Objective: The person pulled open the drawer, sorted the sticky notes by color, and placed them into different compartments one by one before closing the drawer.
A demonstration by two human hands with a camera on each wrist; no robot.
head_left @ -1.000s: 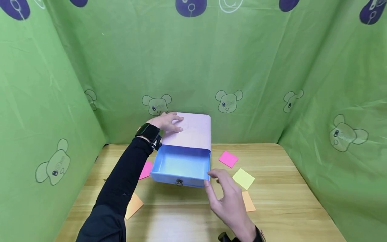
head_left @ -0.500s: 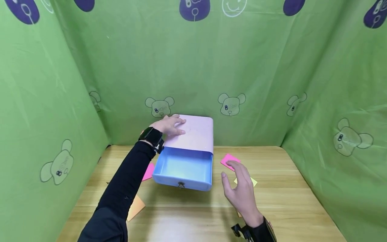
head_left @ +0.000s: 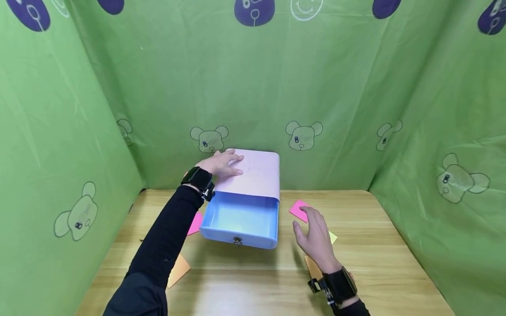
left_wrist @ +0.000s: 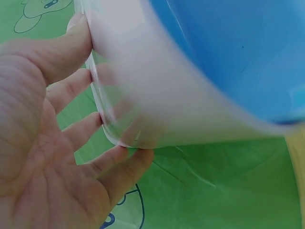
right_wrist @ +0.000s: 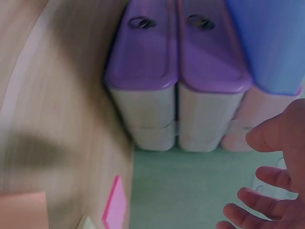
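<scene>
From where I stand, taking twelve o'clock as the far side of the wooden table (head_left: 379, 263), a stack of drawers sits near the green curtain (head_left: 253, 87). Its top tier is a pink housing (head_left: 257, 175), with the blue drawer (head_left: 241, 215) pulled out towards six o'clock, a metal pull (head_left: 237, 241) on its front. Below it, the right wrist's view shows two purple-fronted drawers, one (right_wrist: 145, 57) next to the other (right_wrist: 209, 57), each pushed in.

The person's left hand (head_left: 221, 164) rests at ten o'clock on the housing, fingers spread and touching its surface, steadying rather than clenched. The right hand (head_left: 316, 241) hangs at four o'clock from the blue drawer, well apart from it, fingers loosely bent and grasping nothing.

Around the right hand I see paper squares: a pink one (head_left: 297, 210) at eleven o'clock, a yellow one (head_left: 333, 238) mostly hidden at three, an orange one (head_left: 312, 267) partly covered at six. Another pink square (head_left: 195, 224) lies at nine o'clock from the blue drawer, and another orange square (head_left: 179, 271) at eight, beside the dark left sleeve (head_left: 158, 245).
</scene>
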